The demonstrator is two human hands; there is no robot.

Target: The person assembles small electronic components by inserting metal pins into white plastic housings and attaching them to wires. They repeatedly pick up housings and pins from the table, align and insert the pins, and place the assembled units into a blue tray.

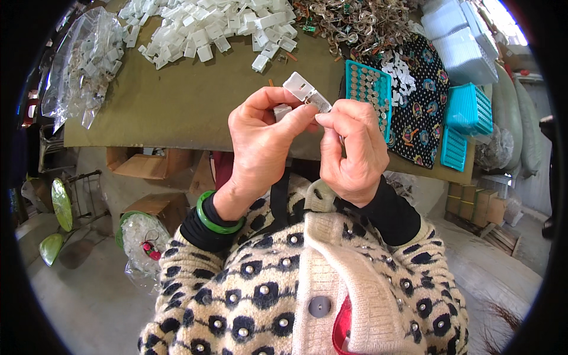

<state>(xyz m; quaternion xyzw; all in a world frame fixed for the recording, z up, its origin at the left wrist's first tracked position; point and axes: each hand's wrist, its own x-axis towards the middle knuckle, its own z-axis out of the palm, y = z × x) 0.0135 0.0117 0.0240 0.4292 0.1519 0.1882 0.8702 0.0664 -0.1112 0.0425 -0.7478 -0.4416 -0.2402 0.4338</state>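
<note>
A small white plastic case (299,87), hinged open with its clear half (320,102) tilted down to the right, is up above the table's near edge. My left hand (260,133) grips it between thumb and fingers, and another pale plastic piece (282,111) shows tucked inside its curled fingers. Pinched closed, my right hand (355,145) meets the clear half's lower end with thumb and forefinger. Whatever lies between those right fingertips is hidden. Just beyond my right hand sits a turquoise tray (349,89) of small round metal-looking pieces (368,83).
White plastic cases (201,32) are heaped at the table's far side, beside a tangle of brownish clear parts (355,21). Small white pieces (400,77) lie on a patterned cloth (423,112). Stacked turquoise trays (467,109) stand right; a clear bag (89,65) lies left.
</note>
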